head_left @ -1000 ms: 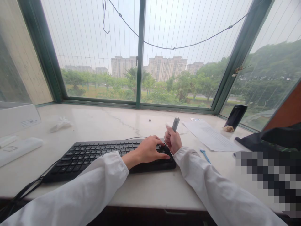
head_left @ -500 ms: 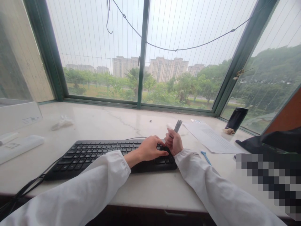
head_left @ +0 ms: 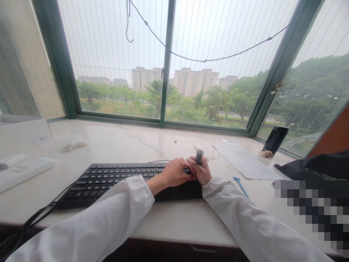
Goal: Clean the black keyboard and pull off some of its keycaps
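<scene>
The black keyboard [head_left: 106, 182] lies on the pale stone ledge in front of me. My left hand [head_left: 176, 173] rests over its right part, thumb and fingers apart on the keys. Right beside it, my right hand [head_left: 201, 170] is closed around a slim grey stick-like tool [head_left: 200, 156]. The tool's upper end sticks up out of the fist; its lower end is hidden by my hands, so I cannot make out its kind. Both hands are close together, nearly touching, above the keyboard's right end.
A blue plastic stick [head_left: 241, 186] and a printed paper sheet [head_left: 245, 160] lie to the right. Behind them stands a black cylinder [head_left: 275, 140] near dark fabric [head_left: 313, 163]. At left are a white box [head_left: 24, 133], a white bar [head_left: 27, 173] and crumpled plastic [head_left: 75, 143]. Green-framed windows rise behind.
My right hand has tilted and come down toward my left hand, so the grey tool's top sits lower and further left. My left hand stays nearly in place on the keyboard.
</scene>
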